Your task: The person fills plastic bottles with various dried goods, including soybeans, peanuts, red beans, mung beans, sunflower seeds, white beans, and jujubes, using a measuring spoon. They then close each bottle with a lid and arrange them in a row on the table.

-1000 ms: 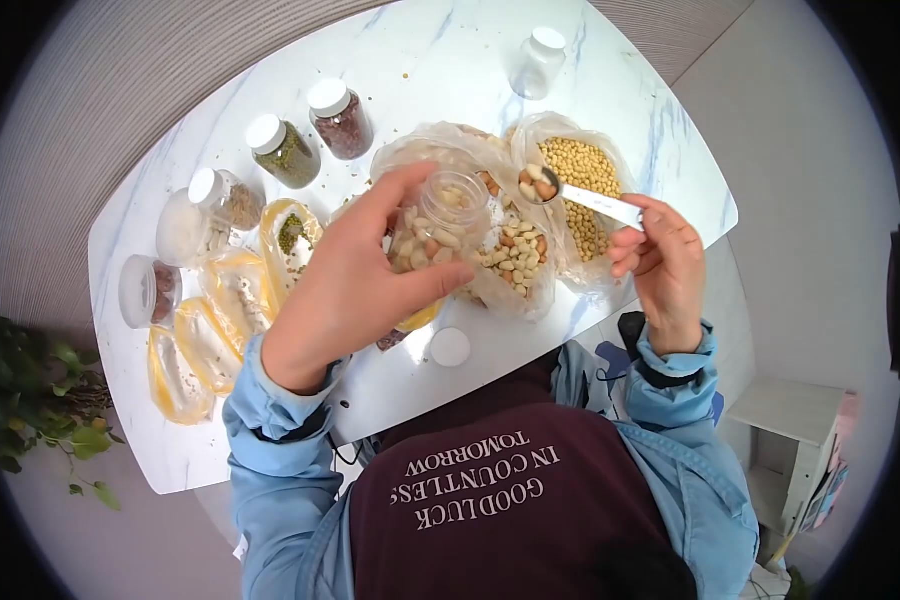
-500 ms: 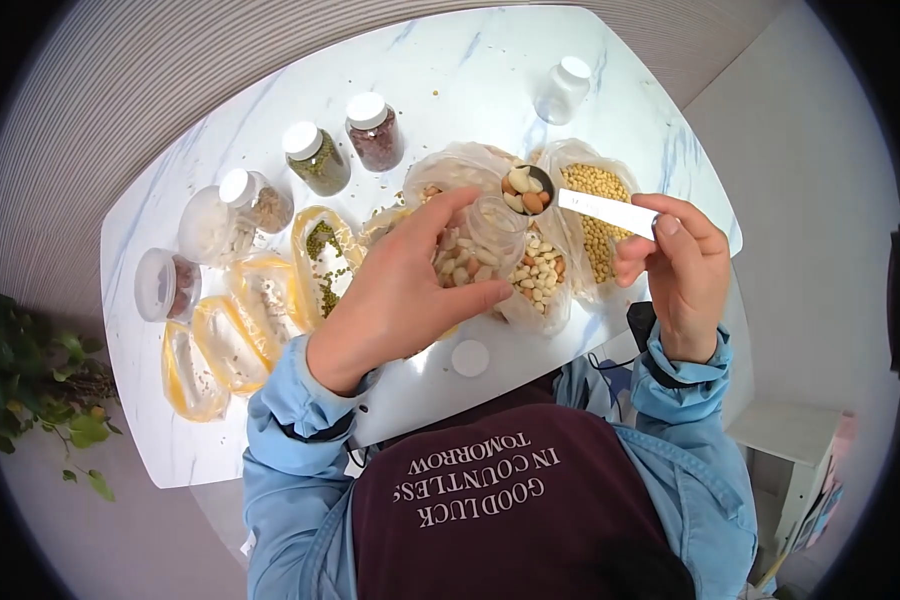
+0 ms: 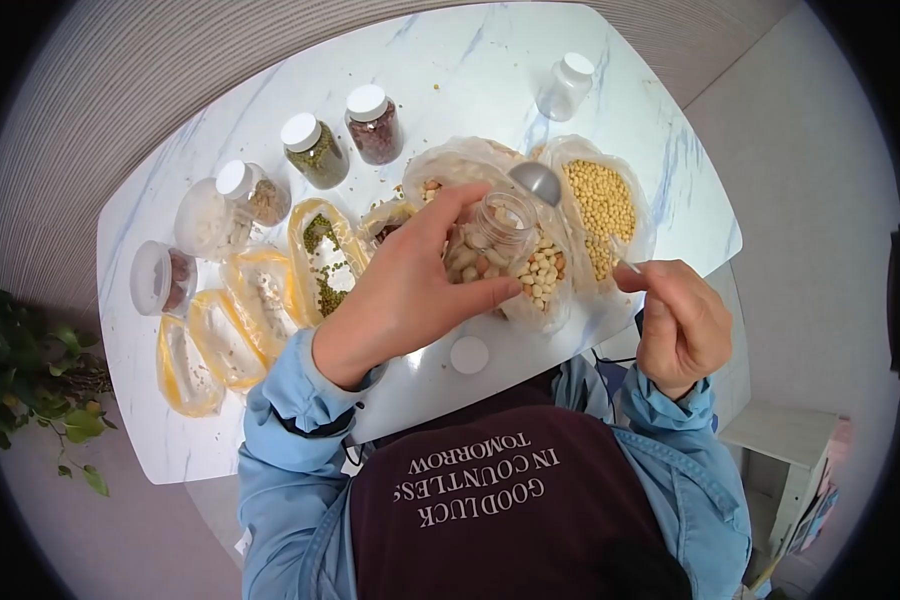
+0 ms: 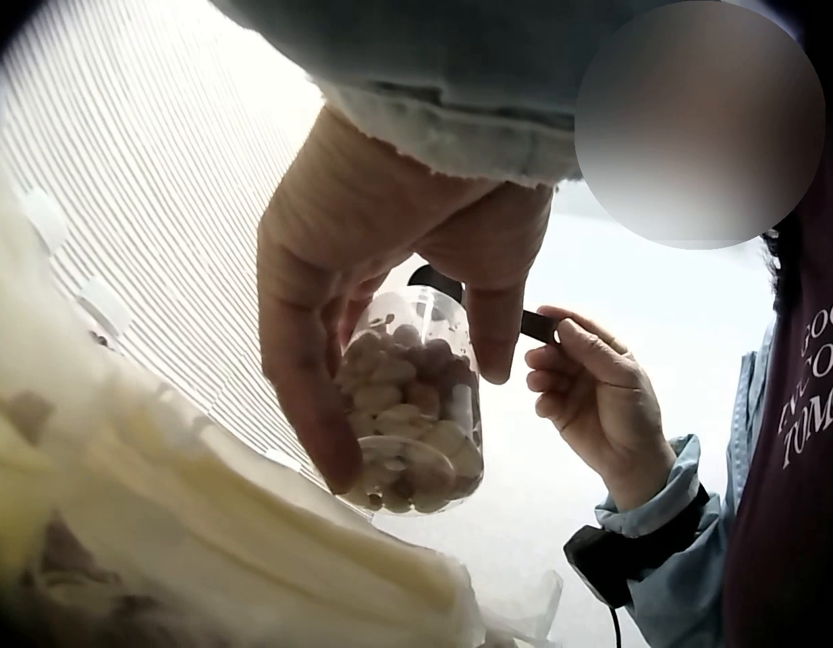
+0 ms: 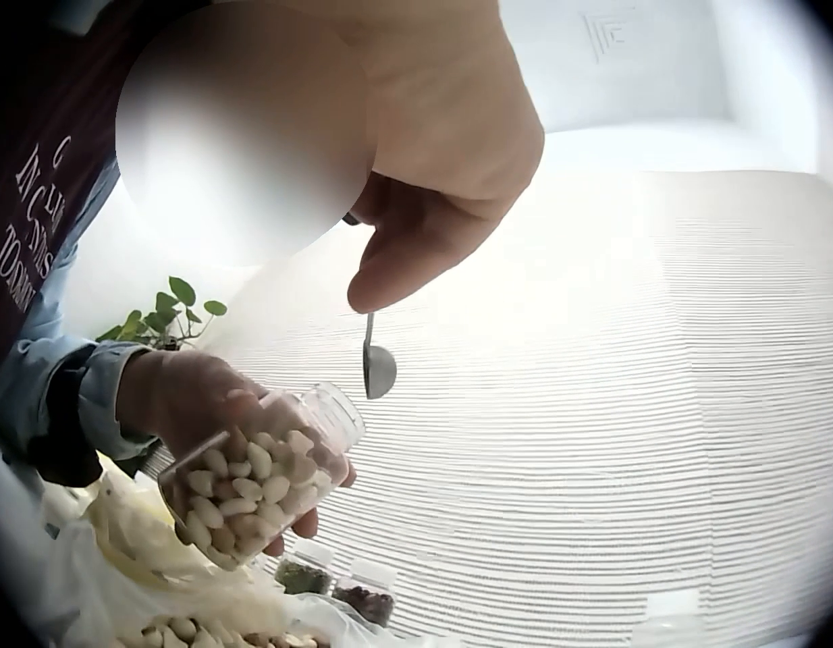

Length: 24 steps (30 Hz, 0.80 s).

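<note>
Left hand (image 3: 395, 300) gripped the tilted jar (image 3: 490, 240) of beans above the open bags (image 3: 545, 290) on the counter (image 3: 450, 70). Right hand (image 3: 682, 325) pinched the spoon (image 3: 537, 182), bowl overturned at the jar mouth.

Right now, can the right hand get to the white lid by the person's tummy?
Probably not freely: the right hand is near the lid, with bare table between, but its fingers pinch the spoon.
</note>
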{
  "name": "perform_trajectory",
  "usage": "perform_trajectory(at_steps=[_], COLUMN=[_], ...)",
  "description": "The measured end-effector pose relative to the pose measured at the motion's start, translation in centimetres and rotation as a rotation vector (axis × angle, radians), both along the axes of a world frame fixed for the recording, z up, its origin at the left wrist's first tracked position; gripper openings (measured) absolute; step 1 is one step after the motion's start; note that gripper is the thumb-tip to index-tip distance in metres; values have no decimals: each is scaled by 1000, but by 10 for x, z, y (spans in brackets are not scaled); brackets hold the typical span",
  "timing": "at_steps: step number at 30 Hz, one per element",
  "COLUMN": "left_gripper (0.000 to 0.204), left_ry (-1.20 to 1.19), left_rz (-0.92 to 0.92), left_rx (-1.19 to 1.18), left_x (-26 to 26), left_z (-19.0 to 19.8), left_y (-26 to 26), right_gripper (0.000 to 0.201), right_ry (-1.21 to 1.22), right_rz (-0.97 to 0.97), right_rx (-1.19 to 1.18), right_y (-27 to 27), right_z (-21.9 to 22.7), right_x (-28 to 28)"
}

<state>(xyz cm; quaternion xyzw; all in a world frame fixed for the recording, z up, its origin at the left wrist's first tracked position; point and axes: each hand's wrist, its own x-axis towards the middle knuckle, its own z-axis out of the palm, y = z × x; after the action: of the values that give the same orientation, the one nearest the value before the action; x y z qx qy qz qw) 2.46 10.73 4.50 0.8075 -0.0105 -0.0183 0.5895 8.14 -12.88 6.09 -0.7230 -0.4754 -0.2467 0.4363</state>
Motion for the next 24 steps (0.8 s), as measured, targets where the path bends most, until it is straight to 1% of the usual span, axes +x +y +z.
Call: perform_trajectory(at_steps=[3,6,7,10,14,17,20,23,24], left_gripper=[69,68,66,67,69,69,70,70,70], left_ry=[19,-144,-128,-26,-14,-23,-29,15,35], left_rz=[4,101,108,79,76,67,64,77,82], left_rx=[-69,-47,-106,-157,-161,-165,-161,-210,-232], left_x=[1,4,3,1,1,2,3,2,2], left_z=[-4,-15,-12,2,4,2,2,6,8], left_y=[1,4,4,3,2,3,4,3,3], right_gripper=[19,19,21,24,23,21,16,14,14], right_ry=[113,287,330,156,107,222,349,561,678], right_rz=[-166,-207,-191,-119,-149,-164,-176,-170,-163], right_rx=[109,-11,-80,-338,-452,-394,-398,-309,-243], right_y=[-1,-5,-5,-9,-20,-25,-26,-22,-21], right_z=[-12,-24,-29,-42,-45,-41,-38,-47,-52], right_x=[-5,-3,-1,8,7,1,-8,-13,-14])
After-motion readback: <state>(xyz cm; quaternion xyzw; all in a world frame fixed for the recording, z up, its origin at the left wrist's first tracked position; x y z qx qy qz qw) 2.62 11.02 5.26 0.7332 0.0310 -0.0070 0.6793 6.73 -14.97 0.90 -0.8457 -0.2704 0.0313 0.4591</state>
